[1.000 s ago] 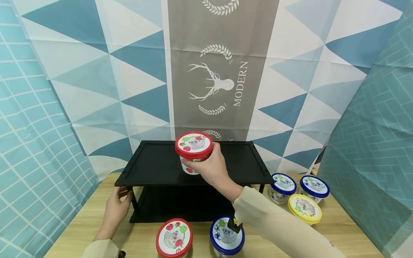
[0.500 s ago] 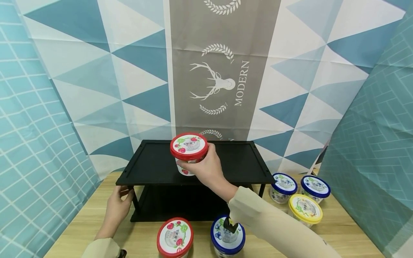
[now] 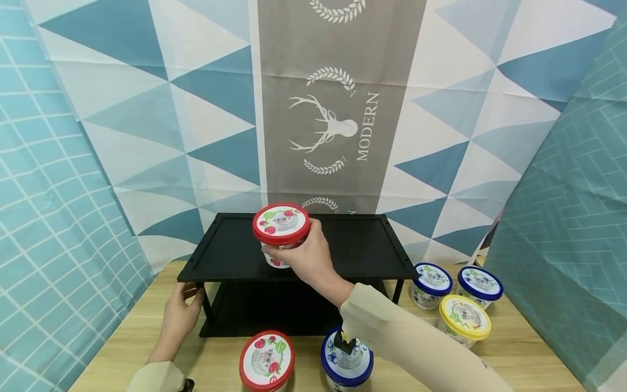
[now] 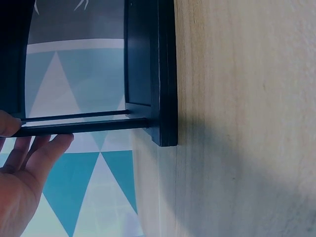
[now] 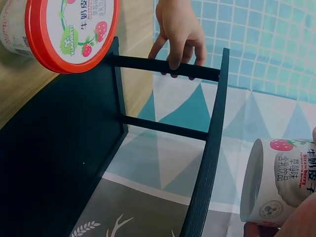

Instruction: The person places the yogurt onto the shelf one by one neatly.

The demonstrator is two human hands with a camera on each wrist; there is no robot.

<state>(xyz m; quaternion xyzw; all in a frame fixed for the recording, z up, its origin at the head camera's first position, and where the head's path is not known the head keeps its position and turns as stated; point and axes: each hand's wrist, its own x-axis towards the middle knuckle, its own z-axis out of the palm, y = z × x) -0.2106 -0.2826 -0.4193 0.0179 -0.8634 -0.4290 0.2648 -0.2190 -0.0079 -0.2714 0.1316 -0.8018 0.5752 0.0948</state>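
My right hand (image 3: 313, 256) grips a strawberry tub (image 3: 281, 224) with a red lid, held above the upper shelf of a black two-tier rack (image 3: 357, 245). In the right wrist view a gap shows between the base of the tub (image 5: 264, 173) and the shelf. My left hand (image 3: 180, 314) holds the rack's front left leg just under the upper shelf. Seen from the left wrist, thumb and fingers (image 4: 49, 153) lie on both sides of the leg (image 4: 98, 126). On the table before the rack stand another red-lidded strawberry tub (image 3: 266, 360) and a blue-lidded blueberry tub (image 3: 346, 363), partly behind my right cuff.
Right of the rack, two blue-lidded tubs (image 3: 432, 279) (image 3: 480, 283) and a yellow-lidded tub (image 3: 465, 317) stand close together on the wooden table (image 3: 529, 359). Patterned cloth (image 3: 323, 98) hangs behind, with tile-print cloth (image 3: 49, 163) on the left side.
The right hand has carried the strawberry tub leftward and slightly lower over the upper shelf. My left hand keeps its place on the rack's leg.
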